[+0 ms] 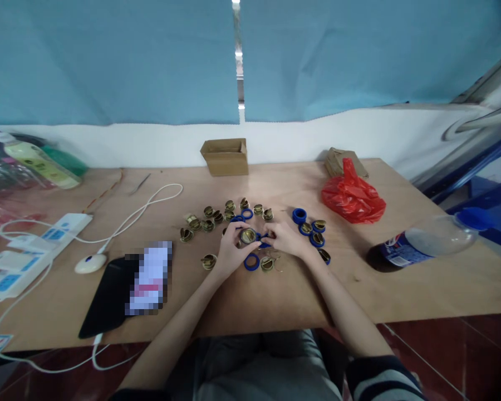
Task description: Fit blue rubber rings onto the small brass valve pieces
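Note:
Both hands meet at the middle of the wooden table (275,289). My left hand (230,250) pinches a round brass part (247,236) with a blue ring around it. My right hand (287,236) has its fingers closed against the same piece from the right. Several loose brass parts (209,224) lie in an arc beyond the hands, and one brass part (209,260) rests left of my left wrist. Loose blue rings (251,262) lie just below the hands. Brass parts fitted in blue rings (316,238) sit in a group to the right.
A small open cardboard box (225,156) stands at the back. A red plastic bag (353,196) and a plastic bottle (426,239) on its side lie right. Left are a black pad (108,298), a white mouse (91,263), power strips (37,248) and cables.

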{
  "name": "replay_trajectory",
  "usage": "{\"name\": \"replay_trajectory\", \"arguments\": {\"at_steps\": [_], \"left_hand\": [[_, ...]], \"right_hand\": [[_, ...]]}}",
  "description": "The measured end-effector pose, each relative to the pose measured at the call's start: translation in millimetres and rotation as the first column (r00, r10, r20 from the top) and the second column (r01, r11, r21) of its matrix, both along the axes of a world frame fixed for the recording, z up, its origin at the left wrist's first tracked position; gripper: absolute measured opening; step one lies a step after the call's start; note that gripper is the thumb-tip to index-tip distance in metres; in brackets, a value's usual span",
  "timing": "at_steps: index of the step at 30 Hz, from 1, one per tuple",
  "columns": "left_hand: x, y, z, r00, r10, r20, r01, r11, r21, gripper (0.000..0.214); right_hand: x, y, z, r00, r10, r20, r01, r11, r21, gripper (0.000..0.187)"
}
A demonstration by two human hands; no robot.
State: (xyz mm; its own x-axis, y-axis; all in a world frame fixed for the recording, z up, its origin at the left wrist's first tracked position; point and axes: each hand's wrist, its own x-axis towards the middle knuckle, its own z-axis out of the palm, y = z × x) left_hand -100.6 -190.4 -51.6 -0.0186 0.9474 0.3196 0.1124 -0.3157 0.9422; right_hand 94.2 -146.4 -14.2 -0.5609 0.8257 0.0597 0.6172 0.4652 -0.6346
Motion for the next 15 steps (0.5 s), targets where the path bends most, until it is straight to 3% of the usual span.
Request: {"name": "replay_trajectory", "arguments": {"at_steps": [5, 9, 12, 15], "left_hand": [[0, -1, -0.6, 1.0, -0.001, -0.023, 0.001, 1.0, 0.012, 0.049], [-1, -1, -2.0, 0.998, 0.006, -0.055, -0.004, 0.999, 0.04, 0.049], [-2, -1, -3.5, 0.995, 0.027, -0.093, -0.022, 0.998, 0.06, 0.049], [-1, -3, -2.5, 0.991, 0.043, -0.123, -0.034, 0.997, 0.074, 0.049]], "right_hand": [[-5, 1, -10.8, 0.999, 0.018, 0.04, -0.021, 0.997, 0.073, 0.018], [-4, 1, -7.8, 1.0, 0.008, 0.018, -0.01, 0.991, 0.131, 0.019], [0, 1, -0.1, 0.992, -0.027, -0.125, 0.046, 0.986, 0.158, 0.014], [2, 3, 3.1, 0.933, -0.086, -0.35, 0.089, 0.996, -0.007, 0.011]]}}
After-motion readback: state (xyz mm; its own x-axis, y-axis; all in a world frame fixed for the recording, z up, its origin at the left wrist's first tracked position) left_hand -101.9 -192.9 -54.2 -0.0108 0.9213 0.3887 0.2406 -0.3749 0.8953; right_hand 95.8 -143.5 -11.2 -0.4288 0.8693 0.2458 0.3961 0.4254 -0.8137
